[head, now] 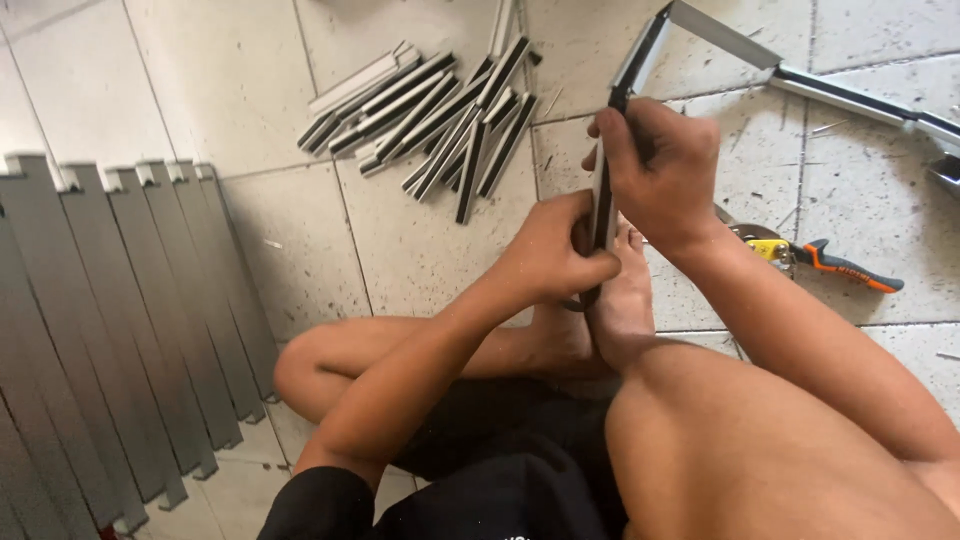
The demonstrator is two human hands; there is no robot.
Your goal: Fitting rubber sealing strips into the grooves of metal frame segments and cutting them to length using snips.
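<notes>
I sit on a tiled floor with my feet together. My left hand pinches the lower part of a long aluminium strip with a black rubber seal, just above my feet. My right hand grips the same strip higher up, fingers wrapped around it. The strip runs up and away from me to the top of the view, where it meets another metal bar at an angle.
A pile of short grey and black-edged metal strips lies ahead on the tiles. Several long grey profiles lie side by side at left. Orange-handled snips rest at right, behind my forearm. A long metal bar crosses the top right.
</notes>
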